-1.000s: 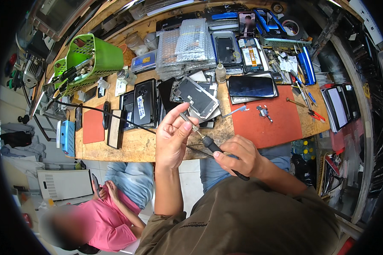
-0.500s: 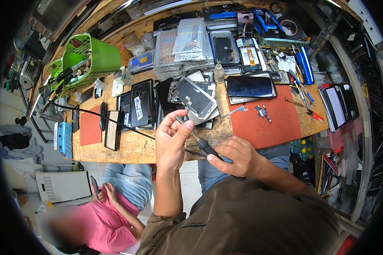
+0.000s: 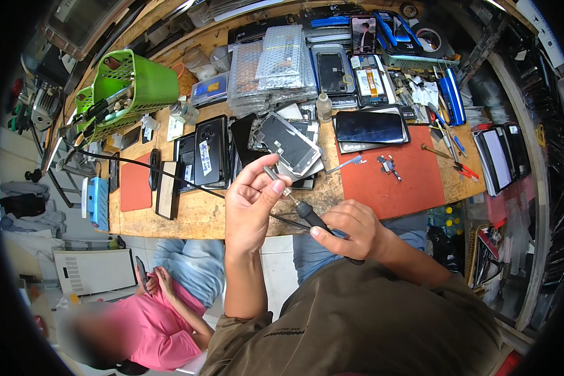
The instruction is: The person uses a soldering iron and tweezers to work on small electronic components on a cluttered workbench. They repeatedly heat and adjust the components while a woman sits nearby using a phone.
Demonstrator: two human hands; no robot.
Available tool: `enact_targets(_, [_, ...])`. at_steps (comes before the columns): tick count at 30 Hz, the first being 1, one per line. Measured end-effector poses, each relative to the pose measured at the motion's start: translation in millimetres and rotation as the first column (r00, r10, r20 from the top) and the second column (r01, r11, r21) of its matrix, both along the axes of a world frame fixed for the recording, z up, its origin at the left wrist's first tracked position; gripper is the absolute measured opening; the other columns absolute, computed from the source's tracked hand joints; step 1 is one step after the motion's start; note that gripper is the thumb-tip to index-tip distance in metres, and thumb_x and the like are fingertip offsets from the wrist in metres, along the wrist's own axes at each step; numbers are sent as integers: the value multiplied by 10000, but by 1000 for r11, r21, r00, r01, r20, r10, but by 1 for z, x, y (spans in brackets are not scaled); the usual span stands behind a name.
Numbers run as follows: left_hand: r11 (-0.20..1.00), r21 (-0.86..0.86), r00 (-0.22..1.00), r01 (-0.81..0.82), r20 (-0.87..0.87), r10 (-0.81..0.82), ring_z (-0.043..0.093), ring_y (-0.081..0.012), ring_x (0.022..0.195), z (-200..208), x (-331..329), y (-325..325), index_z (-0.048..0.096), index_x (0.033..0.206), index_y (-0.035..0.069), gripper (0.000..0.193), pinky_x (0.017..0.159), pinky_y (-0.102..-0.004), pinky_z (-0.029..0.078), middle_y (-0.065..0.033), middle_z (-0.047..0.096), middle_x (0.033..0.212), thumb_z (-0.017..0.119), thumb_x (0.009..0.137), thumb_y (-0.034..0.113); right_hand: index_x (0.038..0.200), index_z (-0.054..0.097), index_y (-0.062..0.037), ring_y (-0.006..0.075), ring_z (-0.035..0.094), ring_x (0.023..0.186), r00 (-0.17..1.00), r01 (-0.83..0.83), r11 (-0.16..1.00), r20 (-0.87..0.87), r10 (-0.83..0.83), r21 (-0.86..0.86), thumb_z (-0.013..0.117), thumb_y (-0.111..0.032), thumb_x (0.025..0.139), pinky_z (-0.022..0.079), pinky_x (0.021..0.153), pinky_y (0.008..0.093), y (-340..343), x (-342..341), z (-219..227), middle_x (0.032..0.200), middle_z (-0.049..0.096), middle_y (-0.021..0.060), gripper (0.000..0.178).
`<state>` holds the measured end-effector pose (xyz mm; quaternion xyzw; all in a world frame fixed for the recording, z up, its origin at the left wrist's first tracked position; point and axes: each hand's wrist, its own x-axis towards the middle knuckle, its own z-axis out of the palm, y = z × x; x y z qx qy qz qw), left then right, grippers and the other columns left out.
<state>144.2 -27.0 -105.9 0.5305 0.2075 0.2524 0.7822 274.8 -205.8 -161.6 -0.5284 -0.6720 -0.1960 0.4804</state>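
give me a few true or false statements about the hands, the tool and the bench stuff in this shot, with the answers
1. The right hand grips a black-handled screwdriver. True.
2. The left hand rests flat on the wooden bench. False: it is raised in front of the bench, its fingers pinching at the screwdriver's tip.
3. A green basket stands at the bench's far left. True.
4. The red mat on the right is bare. False: small metal parts lie on it.
5. A person in a pink shirt sits at the lower left. True.
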Motion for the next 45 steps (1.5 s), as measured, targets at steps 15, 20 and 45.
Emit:
enact_targets(15, [993,-65,989,101,111,-94,700,-185,964,-15,4,-9,497,1503,-73,654,883,-291,561,-104,725,1079,813,965,124,1182,696,-130,202,664,810,999,-4,999,-34,5,33,774,-88,891,534,644,319,-4,2,3,963,637,47,305])
enact_targets(20, [968,-140,967,208,176,-182,707,-190,956,-10,1,-7,414,1559,-74,727,880,-283,563,-127,734,1103,802,975,119,1168,709,-142,199,659,806,999,-7,999,-34,8,32,784,-100,889,530,643,319,-4,2,4,969,635,43,292])
enact_targets(45, [972,-123,965,199,197,-173,701,-260,1034,-16,6,-17,419,1541,-54,808,909,-369,590,-132,693,1127,858,932,246,1223,672,-96,216,654,776,999,13,997,-38,-10,74,728,-78,911,520,627,337,-5,0,2,969,642,76,318])
